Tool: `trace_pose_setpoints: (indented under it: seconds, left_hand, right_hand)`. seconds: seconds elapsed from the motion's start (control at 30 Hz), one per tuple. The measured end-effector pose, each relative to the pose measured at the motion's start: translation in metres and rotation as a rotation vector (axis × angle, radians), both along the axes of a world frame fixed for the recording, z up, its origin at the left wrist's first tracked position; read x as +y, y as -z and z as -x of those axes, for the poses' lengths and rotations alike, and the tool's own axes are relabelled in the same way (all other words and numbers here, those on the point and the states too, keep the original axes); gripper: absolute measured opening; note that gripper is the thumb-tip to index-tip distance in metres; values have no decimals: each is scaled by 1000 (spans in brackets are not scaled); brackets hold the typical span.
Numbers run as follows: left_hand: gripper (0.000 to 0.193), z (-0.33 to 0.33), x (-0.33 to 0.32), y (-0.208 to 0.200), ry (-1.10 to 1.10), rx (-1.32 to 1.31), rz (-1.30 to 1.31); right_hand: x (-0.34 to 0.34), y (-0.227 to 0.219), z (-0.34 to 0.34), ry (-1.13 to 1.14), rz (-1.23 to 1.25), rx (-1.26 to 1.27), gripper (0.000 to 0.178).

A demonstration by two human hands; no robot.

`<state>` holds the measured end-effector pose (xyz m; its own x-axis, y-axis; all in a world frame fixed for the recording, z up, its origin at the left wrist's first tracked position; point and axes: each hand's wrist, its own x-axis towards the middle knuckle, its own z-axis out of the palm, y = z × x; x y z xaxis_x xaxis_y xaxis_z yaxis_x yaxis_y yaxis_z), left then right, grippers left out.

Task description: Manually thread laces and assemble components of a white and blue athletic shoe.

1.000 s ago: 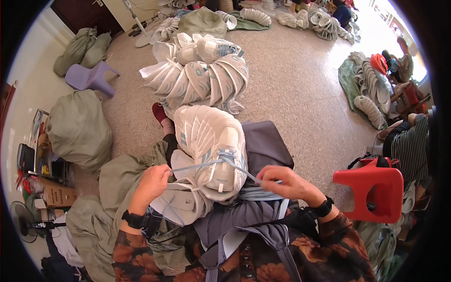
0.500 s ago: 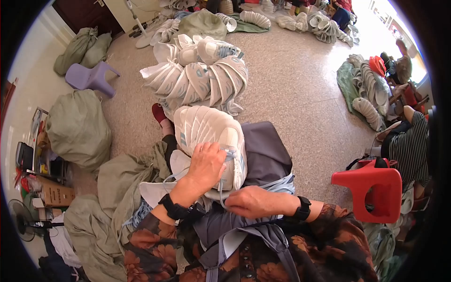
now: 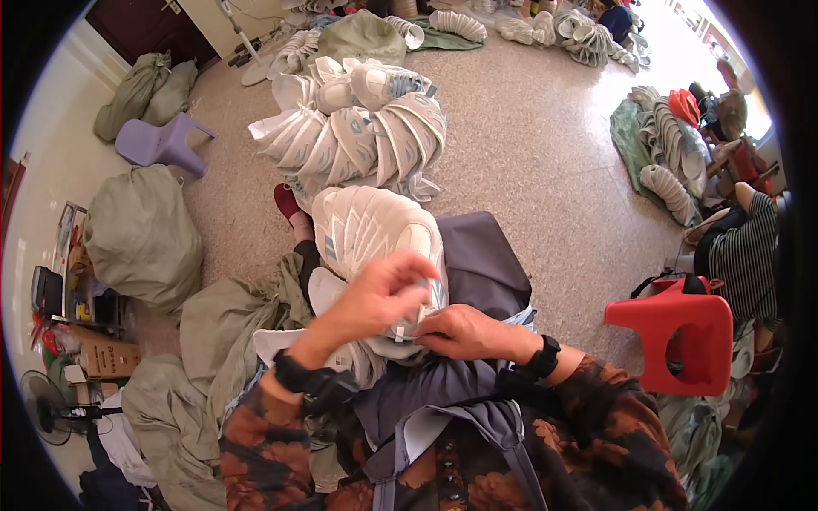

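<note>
A white sneaker upper with blue-grey trim lies on top of a fanned stack of similar uppers in my lap. Over its lacing area is my left hand, slightly blurred, its fingers curved and apart from the thumb. My right hand is closed at the near end of the upper, its fingertips pinching what looks like a shoelace, mostly hidden by the fingers. Blue laces lie beside my right wrist. A dark grey cloth covers my lap under the stack.
Ahead on the floor lies a large pile of uppers. Stuffed green sacks and a purple stool stand left, with a fan nearer. At right are a red plastic chair, a person in stripes and more uppers.
My left hand has lifted off the laces and its fingers have moved up and right. My right hand has moved up to the near end of the upper.
</note>
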<state>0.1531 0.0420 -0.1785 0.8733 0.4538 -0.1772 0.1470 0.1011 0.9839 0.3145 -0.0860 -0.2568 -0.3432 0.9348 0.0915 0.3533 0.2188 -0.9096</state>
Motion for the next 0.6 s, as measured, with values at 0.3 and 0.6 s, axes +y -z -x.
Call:
trace_pose_setpoints:
  seconds: [0.3, 0.6]
  left_hand:
    - [32, 116, 71, -104, -446, -375, 59]
    - [25, 210, 118, -21, -427, 591, -969]
  right_hand:
    - [-59, -24, -72, 254, 635, 380, 24]
    - [-109, -29, -147, 801, 52, 1407, 41]
